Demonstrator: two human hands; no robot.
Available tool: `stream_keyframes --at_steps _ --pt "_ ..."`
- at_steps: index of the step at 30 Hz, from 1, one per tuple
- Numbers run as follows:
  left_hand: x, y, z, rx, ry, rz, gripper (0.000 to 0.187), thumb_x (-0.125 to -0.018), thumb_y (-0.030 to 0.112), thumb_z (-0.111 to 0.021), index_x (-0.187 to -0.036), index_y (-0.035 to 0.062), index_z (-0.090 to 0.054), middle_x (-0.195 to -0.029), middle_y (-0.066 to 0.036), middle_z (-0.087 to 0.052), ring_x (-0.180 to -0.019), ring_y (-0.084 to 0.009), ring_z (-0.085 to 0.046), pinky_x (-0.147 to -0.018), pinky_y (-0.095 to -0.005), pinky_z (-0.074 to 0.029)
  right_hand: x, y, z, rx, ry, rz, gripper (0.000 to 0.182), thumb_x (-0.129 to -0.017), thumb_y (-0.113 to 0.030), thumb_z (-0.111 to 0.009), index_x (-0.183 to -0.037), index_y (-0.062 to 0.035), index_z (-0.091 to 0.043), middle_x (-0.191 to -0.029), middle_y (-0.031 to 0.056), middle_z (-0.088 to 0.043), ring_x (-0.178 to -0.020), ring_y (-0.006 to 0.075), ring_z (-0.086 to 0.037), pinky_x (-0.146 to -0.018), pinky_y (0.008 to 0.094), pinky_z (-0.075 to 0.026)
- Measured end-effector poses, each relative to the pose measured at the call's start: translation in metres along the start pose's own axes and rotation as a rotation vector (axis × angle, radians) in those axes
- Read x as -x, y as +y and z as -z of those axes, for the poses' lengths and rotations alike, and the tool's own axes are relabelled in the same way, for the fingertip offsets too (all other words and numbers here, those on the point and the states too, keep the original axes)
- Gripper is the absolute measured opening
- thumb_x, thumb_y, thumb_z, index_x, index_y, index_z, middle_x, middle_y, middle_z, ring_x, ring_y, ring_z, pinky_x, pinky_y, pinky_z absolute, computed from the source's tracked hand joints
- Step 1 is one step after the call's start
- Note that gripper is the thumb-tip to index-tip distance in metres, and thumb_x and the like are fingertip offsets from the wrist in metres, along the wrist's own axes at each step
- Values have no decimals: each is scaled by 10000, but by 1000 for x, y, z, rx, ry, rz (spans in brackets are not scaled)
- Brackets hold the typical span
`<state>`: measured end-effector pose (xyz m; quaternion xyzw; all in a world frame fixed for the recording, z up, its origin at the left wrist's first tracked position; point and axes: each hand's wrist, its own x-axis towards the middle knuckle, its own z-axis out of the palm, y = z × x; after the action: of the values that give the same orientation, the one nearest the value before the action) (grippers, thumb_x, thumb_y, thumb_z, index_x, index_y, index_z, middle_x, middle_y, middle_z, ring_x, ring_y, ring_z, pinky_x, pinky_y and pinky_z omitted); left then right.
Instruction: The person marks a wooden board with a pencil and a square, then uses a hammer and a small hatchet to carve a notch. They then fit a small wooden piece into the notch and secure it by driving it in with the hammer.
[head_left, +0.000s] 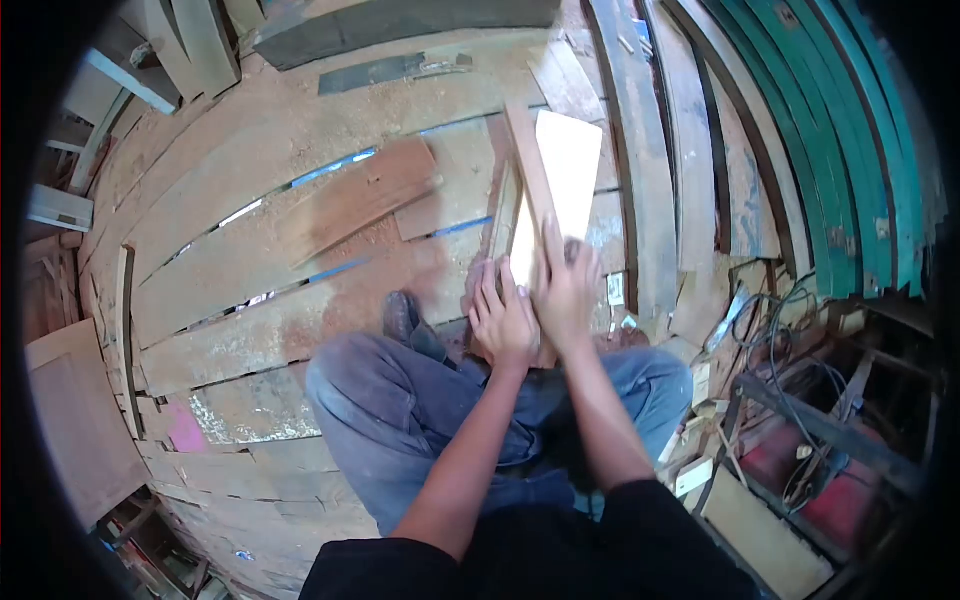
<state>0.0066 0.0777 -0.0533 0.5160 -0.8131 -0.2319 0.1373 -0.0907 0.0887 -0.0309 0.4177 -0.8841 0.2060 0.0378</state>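
Note:
A narrow brown wooden strip [528, 155] slants away from me over a pale, brightly lit board [572, 165]. My right hand [567, 295] is closed on the strip, its index finger stretched along the wood. Beside its curled fingers shows a small dark spot that I cannot make out. Just left of it, my left hand [503, 322] lies over the near end of the wood with its fingers spread. Further left, a reddish-brown plank [365, 195] rests on the slatted floor, touched by neither hand. The hands cover the near ends of the strip and board.
I sit on a dusty plank floor [240, 345] with gaps between boards. Long timbers [640, 150] and green slatted panels [850, 140] line the right side. Tangled cables [785, 330] hang over clutter there. A thick beam [400, 30] lies ahead; a loose stick [124, 340] is at left.

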Motion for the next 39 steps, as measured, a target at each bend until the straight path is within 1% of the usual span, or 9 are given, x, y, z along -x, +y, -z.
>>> stream_keyframes --at_steps 4,7,12,15,24,27,30,34,39 --pt "-4 -4 -7 -29 24 -16 539 -935 245 -523 -1452 119 -433 -1470 -131 -422 -1321 -322 -423 -1047 -463 -356 -3 -3 0 18 -3 3 572 -878 -222 -629 -1434 -172 -502 -1044 167 -526 -927 337 -496 -840 457 -397" --pt "-4 0 -2 -54 -21 8 530 -939 229 -512 -1450 115 -434 -1460 -138 -431 -1307 -333 -437 -1043 -464 -368 -88 1 -29 69 124 8 545 -898 -191 -601 -1433 -184 -496 -1018 148 -531 -920 323 -516 -806 443 -402" --pt "-5 3 -15 -67 73 16 533 -946 248 -517 -1458 131 -425 -1457 -113 -436 -1292 -316 -452 -1041 -455 -374 -231 1 -69 176 195 -38 470 -931 -273 -575 -1392 -198 -520 -1060 158 -549 -989 325 -528 -864 467 -415" --pt "0 -3 -19 -86 95 19 536 -949 260 -521 -1459 132 -419 -1456 -98 -438 -1294 -308 -451 -1046 -447 -372 -215 -2 -69 138 192 -82 463 -936 -258 -564 -1393 -196 -517 -1050 161 -553 -999 327 -522 -869 474 -404" --pt "-1 3 -8 -53 7 23 541 -960 224 -482 -1480 120 -376 -1468 -132 -403 -1365 -313 -384 -1079 -467 -319 5 -6 2 43 37 -27 519 -922 -196 -598 -1433 -206 -509 -983 159 -506 -874 319 -470 -822 434 -392" --pt "-3 4 -9 -29 19 15 546 -944 237 -511 -1468 126 -405 -1475 -147 -405 -1343 -334 -401 -1069 -477 -332 -27 -3 -8 57 -2 -49 535 -887 -209 -637 -1411 -195 -529 -1017 153 -520 -910 335 -487 -818 449 -385" --pt "-4 7 -1 -46 -17 41 539 -942 245 -516 -1459 124 -419 -1470 -143 -418 -1324 -343 -421 -1058 -487 -349 -117 -1 -35 58 136 -39 522 -916 -213 -589 -1430 -215 -496 -959 140 -526 -890 318 -517 -812 440 -395" --pt "-4 6 -6 -57 15 16 525 -960 227 -468 -1463 93 -403 -1467 -168 -408 -1382 -327 -372 -1068 -467 -334 -218 -4 -71 112 206 -61 443 -928 -248 -565 -1368 -204 -539 -1051 165 -549 -952 342 -536 -853 487 -411" --pt "1 2 -20 -69 71 20 498 -982 219 -457 -1464 111 -394 -1459 -147 -412 -1384 -315 -369 -1090 -472 -321 -177 -8 -58 127 211 -47 457 -934 -247 -539 -1386 -183 -514 -1081 188 -541 -972 382 -529 -845 524 -419"
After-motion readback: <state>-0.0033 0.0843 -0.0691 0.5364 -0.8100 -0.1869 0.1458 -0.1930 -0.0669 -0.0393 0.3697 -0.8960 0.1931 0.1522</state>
